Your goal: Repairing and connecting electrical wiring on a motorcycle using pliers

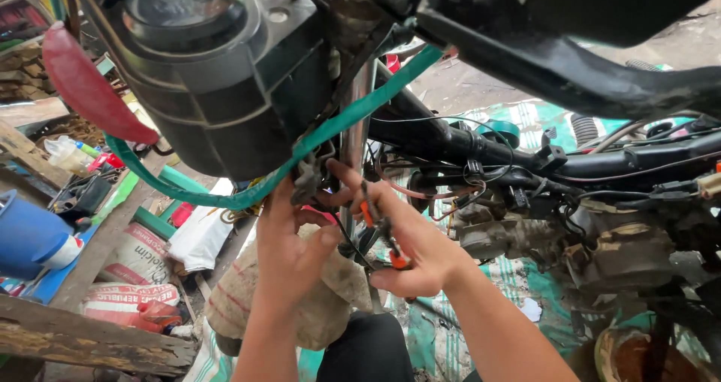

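Orange-handled pliers (379,228) in right hand (409,239), blue bucket (26,235) nearby

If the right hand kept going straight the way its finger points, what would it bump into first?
Probably the grey connector hanging under the green hose. The right hand, holding an orange-handled tool, points its finger up-left at it. The left hand is close beside it, and depth is hard to judge.

Dirt floor (466,89) with green striped tarp (518,277), printed sacks (143,254), blue bucket (26,235), wooden planks (82,341)
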